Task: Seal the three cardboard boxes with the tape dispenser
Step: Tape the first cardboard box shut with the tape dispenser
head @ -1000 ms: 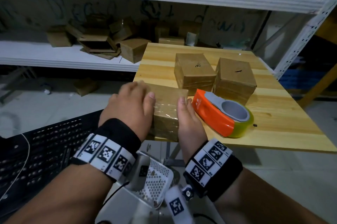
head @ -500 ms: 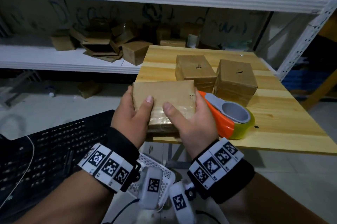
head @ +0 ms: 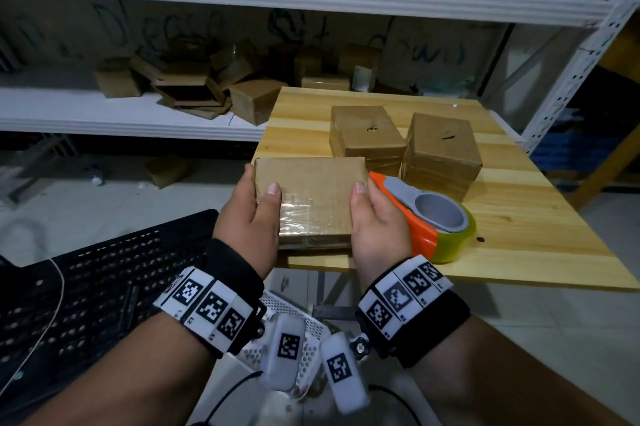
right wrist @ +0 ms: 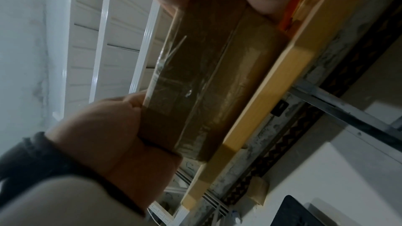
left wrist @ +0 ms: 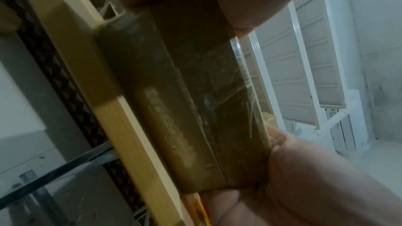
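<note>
A flat cardboard box (head: 313, 195) with clear tape across its near part sits at the front left corner of the wooden table (head: 526, 238). My left hand (head: 252, 217) grips its left side, thumb on top. My right hand (head: 375, 217) grips its right side, thumb on top as well. Both wrist views show the box's taped front face (left wrist: 195, 118) (right wrist: 208, 82) against the table's edge. An orange, grey and green tape dispenser (head: 429, 217) lies just right of my right hand. Two more cardboard boxes (head: 367, 134) (head: 441, 151) stand behind it.
White metal shelves (head: 104, 117) behind the table carry several loose cardboard boxes. A black perforated crate (head: 86, 304) sits at the lower left beside the table. A white perforated device (head: 298, 321) hangs below my wrists.
The box was tipped up and turned over; it now shows a broad face upward. Both hands shifted from pressing its near end to holding its two sides.
</note>
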The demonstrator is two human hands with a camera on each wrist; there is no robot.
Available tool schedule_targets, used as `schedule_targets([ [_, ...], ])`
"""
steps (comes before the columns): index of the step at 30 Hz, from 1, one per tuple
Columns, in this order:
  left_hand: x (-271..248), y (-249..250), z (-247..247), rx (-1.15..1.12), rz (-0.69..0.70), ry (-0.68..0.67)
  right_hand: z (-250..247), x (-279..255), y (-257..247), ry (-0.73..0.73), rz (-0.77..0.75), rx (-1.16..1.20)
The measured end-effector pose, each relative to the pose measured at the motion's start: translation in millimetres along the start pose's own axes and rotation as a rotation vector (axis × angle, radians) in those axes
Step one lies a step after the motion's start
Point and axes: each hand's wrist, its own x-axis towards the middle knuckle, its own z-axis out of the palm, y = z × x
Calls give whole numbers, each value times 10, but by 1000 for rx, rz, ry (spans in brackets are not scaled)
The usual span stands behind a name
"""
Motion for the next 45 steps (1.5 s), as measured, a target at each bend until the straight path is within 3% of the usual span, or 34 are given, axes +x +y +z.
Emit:
schedule_targets([
  [4, 14, -8, -4, -86, -52, -16, -48, 3, -87, 37, 78, 26],
  [8, 88, 17, -27, -114, -168, -39, -151, -46, -143, -73, 144, 62],
  [15, 205, 51, -39, -218, -278, -19, -219, -86, 23, -249, -67, -297],
  [21, 194, 135, -70, -318, -330, -89, -283, -1, 129, -337, -117, -379],
  [24, 134, 154, -117, -378, -303, -178, -338, -22, 71, -326, -175, -268],
  [29, 98, 79, -200, -332, -75, -351, -346, -3, 18, -251, -196, -161],
  [31, 117, 63, -253, -280, -15, -406, -361, 17, -45, -206, -139, -90],
  [34, 122, 90, -306, -233, 23, -387, -371, 32, -162, -120, -23, -50],
  [36, 138, 90, -311, -244, -2, -329, -369, 67, -190, -92, 76, 38],
  [39, 185, 82, -333, -331, -59, -228, -352, 61, -282, -101, 97, 193],
  [42, 235, 110, -368, -301, -89, -291, -349, 79, -392, -82, 116, 305],
  [45, 278, 117, -362, -265, -229, -271, -366, 115, -502, -51, 178, 501],
])
